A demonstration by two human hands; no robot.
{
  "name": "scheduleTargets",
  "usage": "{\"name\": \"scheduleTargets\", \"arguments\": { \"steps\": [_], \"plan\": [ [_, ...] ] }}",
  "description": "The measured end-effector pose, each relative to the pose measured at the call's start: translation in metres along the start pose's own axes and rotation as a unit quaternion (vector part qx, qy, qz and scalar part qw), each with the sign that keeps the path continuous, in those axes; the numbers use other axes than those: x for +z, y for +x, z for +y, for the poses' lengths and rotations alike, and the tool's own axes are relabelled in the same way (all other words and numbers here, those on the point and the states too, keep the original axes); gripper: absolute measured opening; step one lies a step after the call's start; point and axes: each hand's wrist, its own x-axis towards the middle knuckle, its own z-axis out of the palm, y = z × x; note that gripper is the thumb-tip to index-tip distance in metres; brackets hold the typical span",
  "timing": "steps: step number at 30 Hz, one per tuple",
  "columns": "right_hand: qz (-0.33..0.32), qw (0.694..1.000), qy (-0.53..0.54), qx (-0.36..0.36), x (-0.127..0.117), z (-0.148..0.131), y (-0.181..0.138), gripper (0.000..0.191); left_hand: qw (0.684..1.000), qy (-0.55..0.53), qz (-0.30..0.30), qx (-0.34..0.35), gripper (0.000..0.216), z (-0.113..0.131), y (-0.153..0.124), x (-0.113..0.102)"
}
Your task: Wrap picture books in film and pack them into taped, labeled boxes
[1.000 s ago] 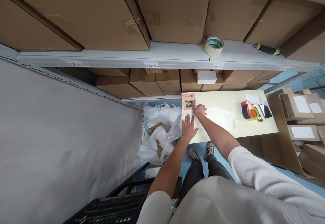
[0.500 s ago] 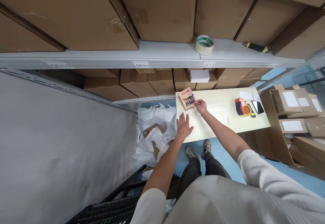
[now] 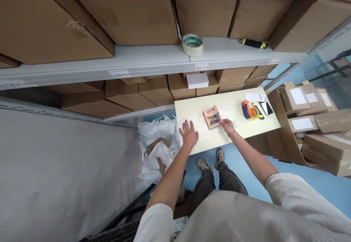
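Observation:
A small pink card pack (image 3: pixel 212 116) with colourful print is held over the pale yellow table (image 3: pixel 246 128), pinched at its lower right corner by my right hand (image 3: pixel 227 125). My left hand (image 3: pixel 188 133) lies flat, fingers spread, on a thin white sheet (image 3: pixel 204 126) that covers the table's left part. The pack hovers at or just above the sheet; whether it touches I cannot tell.
An orange tape dispenser (image 3: pixel 249 110) and a phone (image 3: pixel 266 108) lie at the table's right end. Crumpled white paper (image 3: pixel 156 145) fills a box left of the table. A tape roll (image 3: pixel 192 44) and a black-yellow knife (image 3: pixel 252 44) sit on the shelf above. Labelled cartons (image 3: pixel 300 104) stand right.
My right hand has carried the pink pack from the table's far left corner toward the middle, onto the white sheet. My left hand stayed flat on the sheet. The camera view shifted right.

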Motion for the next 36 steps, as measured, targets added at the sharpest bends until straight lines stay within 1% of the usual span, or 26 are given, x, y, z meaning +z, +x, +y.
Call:
{"name": "scheduleTargets", "arguments": {
  "steps": [3,5,7,10,12,16,18,24,29,31,33,36],
  "plan": [
    [0.024,0.995,-0.095,0.022,0.001,0.015,-0.001,0.019,0.998,-0.026,0.002,0.065,0.072,0.022,-0.006,0.000],
    [0.035,0.986,-0.159,0.019,0.000,0.022,0.000,0.015,0.993,-0.044,-0.019,0.104,0.069,0.039,-0.009,0.003],
    [0.035,0.978,-0.207,0.006,-0.003,0.026,0.000,0.013,0.990,-0.048,-0.037,0.125,0.068,0.055,-0.012,0.009],
    [0.019,0.968,-0.247,-0.033,-0.011,0.029,0.002,0.015,0.990,-0.039,-0.057,0.124,0.070,0.071,-0.015,0.018],
    [0.024,0.961,-0.270,-0.061,-0.019,0.029,0.004,0.020,0.991,-0.027,-0.070,0.115,0.071,0.077,-0.016,0.024],
    [0.089,0.935,-0.335,-0.081,-0.036,0.025,0.013,0.034,0.990,-0.006,-0.089,0.111,0.074,0.084,-0.019,0.029],
    [0.104,0.927,-0.353,-0.075,-0.045,0.022,0.020,0.039,0.990,0.000,-0.096,0.107,0.076,0.087,-0.020,0.029],
    [0.100,0.931,-0.347,-0.047,-0.056,0.022,0.036,0.046,0.989,0.014,-0.113,0.099,0.078,0.098,-0.019,0.026],
    [0.095,0.954,-0.276,-0.065,-0.060,0.020,0.042,0.065,0.987,0.015,-0.125,0.096,0.082,0.101,-0.017,0.029],
    [0.087,0.962,-0.252,-0.065,-0.061,0.016,0.041,0.068,0.987,0.012,-0.129,0.096,0.083,0.102,-0.017,0.030],
    [0.069,0.967,-0.235,-0.067,-0.059,0.010,0.036,0.067,0.987,0.011,-0.128,0.098,0.084,0.102,-0.017,0.031],
    [0.015,0.972,-0.212,-0.102,-0.050,0.001,0.023,0.061,0.987,0.010,-0.123,0.101,0.082,0.102,-0.018,0.031]
  ]
}}
